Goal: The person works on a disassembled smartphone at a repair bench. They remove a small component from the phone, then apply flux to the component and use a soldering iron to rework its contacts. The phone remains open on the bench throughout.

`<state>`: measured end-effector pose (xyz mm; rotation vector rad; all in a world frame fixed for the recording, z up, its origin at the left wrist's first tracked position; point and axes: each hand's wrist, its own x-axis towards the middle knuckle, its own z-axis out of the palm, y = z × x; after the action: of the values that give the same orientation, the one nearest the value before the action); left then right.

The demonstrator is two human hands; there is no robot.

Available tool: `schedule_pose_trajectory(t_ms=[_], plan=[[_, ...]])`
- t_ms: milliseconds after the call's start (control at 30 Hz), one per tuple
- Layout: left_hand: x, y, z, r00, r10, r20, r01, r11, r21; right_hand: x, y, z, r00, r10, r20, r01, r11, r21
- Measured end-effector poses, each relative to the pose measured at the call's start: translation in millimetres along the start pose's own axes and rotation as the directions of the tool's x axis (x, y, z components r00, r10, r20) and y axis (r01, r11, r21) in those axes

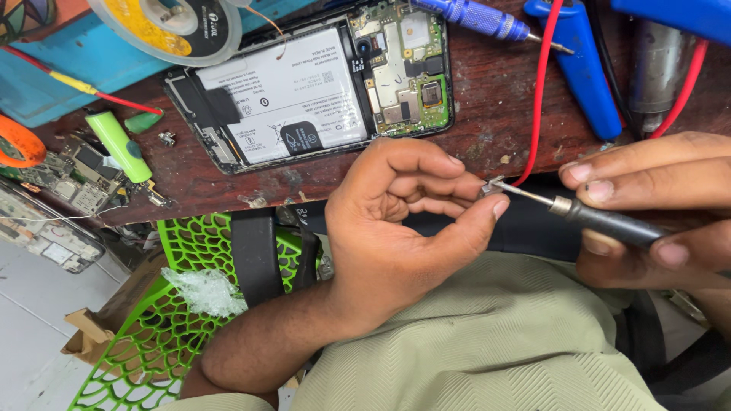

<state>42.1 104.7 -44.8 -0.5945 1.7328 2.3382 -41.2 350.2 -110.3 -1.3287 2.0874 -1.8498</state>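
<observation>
Cluttered dark wooden desk (487, 99), opened phone (304, 84) laid on it.
Small metal part (491, 186) is pinched by left hand (396, 221); thin dark soldering iron (601, 219) is clamped in right hand (655, 205).

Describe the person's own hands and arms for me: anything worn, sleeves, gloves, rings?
Both are bare. The left hand has no glove, ring or watch, and its forearm is uncovered down to the frame's lower edge, with no sleeve showing. The right hand is also gloveless and ringless; its wrist is out of frame. Fingernails are short. The clothing over the lap is pale olive with a fine chevron weave.
</observation>
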Motion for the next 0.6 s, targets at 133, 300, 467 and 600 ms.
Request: schedule_pose_trajectory(t_ms=[133, 300, 467, 600], plan=[[0, 0, 0, 1.0, -0.002, -0.002, 0.002, 1.0, -0.005, -1, -1, -1, 1.0, 0.015, 0.015, -0.015, 1.0, 0.008], [0, 0, 1, 1.0, -0.003, -0.012, 0.003, 1.0, 0.001, -2, -3, 2, 0.999, 0.046, -0.025, -0.047, 0.998, -0.05], [1, -1, 2, 1.0, 0.002, -0.025, -0.002, 1.0, 0.012, -6, 0, -1, 1.0, 0.021, -0.017, -0.021, 1.0, -0.003], [3, 2, 0, 1.0, -0.002, -0.009, 0.003, 1.0, 0.024, -14, 0, -8, 0.997, 0.073, -0.023, -0.072, 0.996, 0.048]])
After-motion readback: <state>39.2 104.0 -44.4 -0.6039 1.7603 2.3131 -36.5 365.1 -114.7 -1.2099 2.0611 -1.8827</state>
